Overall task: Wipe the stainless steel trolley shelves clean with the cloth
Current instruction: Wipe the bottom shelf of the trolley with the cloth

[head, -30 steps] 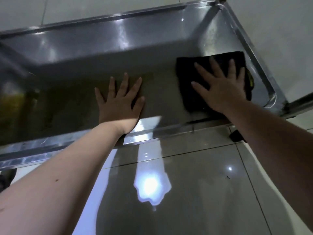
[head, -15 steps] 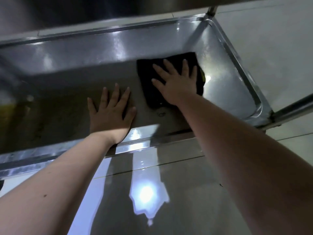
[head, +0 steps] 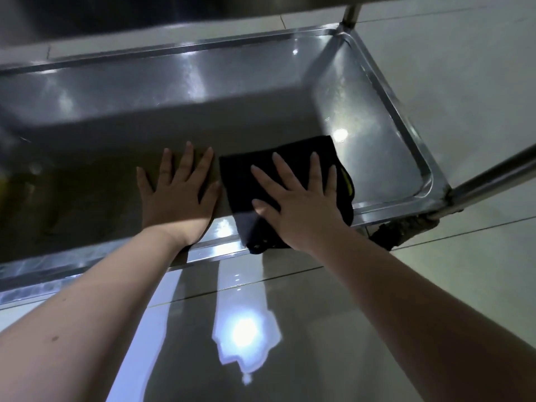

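Note:
The lowest stainless steel trolley shelf (head: 371, 146) is a shallow tray with a raised rim, seen from above. A dark cloth (head: 240, 181) with a yellow tag lies on its near right part and hangs slightly over the front rim. My right hand (head: 298, 207) presses flat on the cloth with fingers spread and straight. My left hand (head: 179, 195) rests flat on the bare shelf just left of the cloth, fingers spread.
The edge of an upper shelf (head: 145, 13) overhangs at the top. An upright post (head: 351, 15) rises at the far right corner and a tube (head: 493, 175) at the near right corner, above a dark caster (head: 400, 230). Glossy floor tiles (head: 290, 343) surround the trolley.
My right hand has dragged the cloth from the middle of the shelf toward me and to the front rim. My left hand has stayed planted on the shelf.

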The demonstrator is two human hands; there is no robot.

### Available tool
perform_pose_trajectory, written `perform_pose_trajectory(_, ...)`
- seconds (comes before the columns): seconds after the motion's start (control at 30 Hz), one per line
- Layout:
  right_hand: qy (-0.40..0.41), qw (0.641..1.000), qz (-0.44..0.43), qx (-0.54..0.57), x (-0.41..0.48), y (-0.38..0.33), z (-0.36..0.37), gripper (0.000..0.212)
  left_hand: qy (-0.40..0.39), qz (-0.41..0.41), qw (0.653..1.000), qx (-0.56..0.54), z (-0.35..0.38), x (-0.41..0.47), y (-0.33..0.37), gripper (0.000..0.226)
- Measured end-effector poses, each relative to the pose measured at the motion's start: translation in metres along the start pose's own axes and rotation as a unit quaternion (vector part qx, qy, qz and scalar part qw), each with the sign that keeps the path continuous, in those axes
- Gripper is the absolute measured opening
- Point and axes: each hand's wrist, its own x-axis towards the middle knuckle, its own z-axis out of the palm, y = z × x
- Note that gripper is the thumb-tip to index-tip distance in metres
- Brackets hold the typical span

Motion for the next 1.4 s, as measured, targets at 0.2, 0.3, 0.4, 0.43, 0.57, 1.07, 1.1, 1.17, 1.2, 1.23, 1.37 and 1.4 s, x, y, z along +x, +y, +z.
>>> perform_pose_trajectory(0.2, 0.036, 0.979, 0.202, 0.006, 0.066, 0.131, -0.036, 0.06, -0.001, 0.002, 1.0, -0.003, -0.002, 0.001, 0.001, 0.06)
perform_pose_trajectory(0.3, 0.014, 0.975, 0.222, 0.017, 0.081, 0.151, -0.041, 0.061, 0.001, -0.001, 1.0, -0.003, -0.001, 0.002, 0.001, 0.059)
perform_pose_trajectory(0.4, 0.002, 0.976, 0.215, 0.012, 0.064, 0.126, -0.032, 0.061, -0.001, -0.003, 1.0, 0.0, 0.0, 0.001, 0.001, 0.058)
perform_pose_trajectory(0.43, -0.011, 0.977, 0.212, 0.009, 0.05, 0.118, -0.03, 0.061, -0.001, -0.002, 1.0, 0.0, 0.0, 0.0, 0.001, 0.058)
perform_pose_trajectory(0.57, -0.07, 0.985, 0.143, -0.062, -0.027, 0.103, -0.021, 0.075, 0.003, -0.001, 1.0, -0.002, 0.001, 0.0, 0.0, 0.058)
perform_pose_trajectory(1.07, -0.035, 0.98, 0.19, 0.036, 0.142, 0.096, -0.048, 0.066, -0.006, 0.005, 1.0, -0.003, -0.004, -0.003, 0.002, 0.058)
perform_pose_trajectory(1.1, -0.034, 0.981, 0.188, 0.04, 0.132, 0.091, -0.046, 0.066, -0.006, 0.005, 1.0, -0.003, -0.004, -0.003, 0.002, 0.058)
perform_pose_trajectory(1.17, -0.041, 0.982, 0.178, 0.044, 0.099, 0.081, -0.041, 0.065, -0.005, 0.004, 1.0, -0.001, -0.004, -0.003, 0.002, 0.058)
perform_pose_trajectory(1.2, -0.048, 0.983, 0.174, 0.04, 0.076, 0.075, -0.036, 0.065, -0.002, 0.002, 1.0, 0.0, -0.003, -0.003, 0.003, 0.058)
perform_pose_trajectory(1.23, -0.055, 0.983, 0.17, 0.031, 0.051, 0.067, -0.03, 0.065, 0.0, -0.001, 1.0, 0.002, -0.003, -0.002, 0.003, 0.058)
perform_pose_trajectory(1.37, -0.057, 0.995, 0.081, 0.015, -0.038, 0.012, -0.008, 0.065, 0.005, -0.003, 1.0, 0.006, -0.001, -0.003, 0.005, 0.059)
perform_pose_trajectory(1.4, -0.052, 0.997, 0.051, 0.012, -0.039, 0.003, -0.006, 0.063, 0.005, -0.002, 1.0, 0.006, -0.001, -0.003, 0.004, 0.059)
